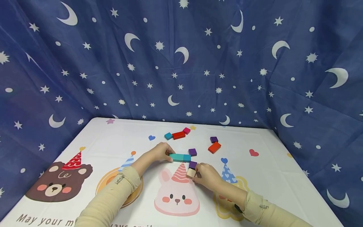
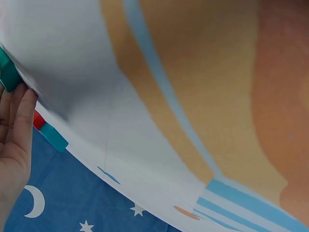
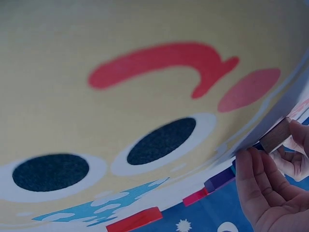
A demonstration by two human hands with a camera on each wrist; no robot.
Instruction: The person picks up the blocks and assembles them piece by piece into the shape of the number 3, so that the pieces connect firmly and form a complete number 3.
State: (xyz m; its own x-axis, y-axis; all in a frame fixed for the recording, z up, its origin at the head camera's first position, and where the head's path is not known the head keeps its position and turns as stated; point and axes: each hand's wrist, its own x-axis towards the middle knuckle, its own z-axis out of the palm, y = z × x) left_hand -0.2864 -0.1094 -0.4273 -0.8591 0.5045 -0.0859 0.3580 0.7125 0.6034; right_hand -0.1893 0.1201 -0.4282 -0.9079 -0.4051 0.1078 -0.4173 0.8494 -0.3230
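In the head view, my left hand [image 1: 162,152] grips the left end of a long teal block [image 1: 177,157] between thumb and fingers. A blue-teal cube [image 1: 187,158] lines up against its right end. My right hand [image 1: 208,177] pinches a plain wooden cube [image 1: 191,173], its fingertips beside a purple block [image 1: 193,165] just behind. Another purple block [image 1: 192,152] sits behind the cube at the row's end. The left wrist view shows the left fingers against the green-teal block [image 2: 8,72]. In the right wrist view, the wooden cube [image 3: 276,135] is near the fingers, partly hidden.
Farther back lie a teal cube [image 1: 168,136], a red block [image 1: 179,135] and a pink cube [image 1: 186,130], close together. To the right are a purple cube [image 1: 214,139] and an orange-red block [image 1: 214,147]. A starry blue curtain [image 1: 181,78] hangs behind the printed tablecloth [image 1: 113,142].
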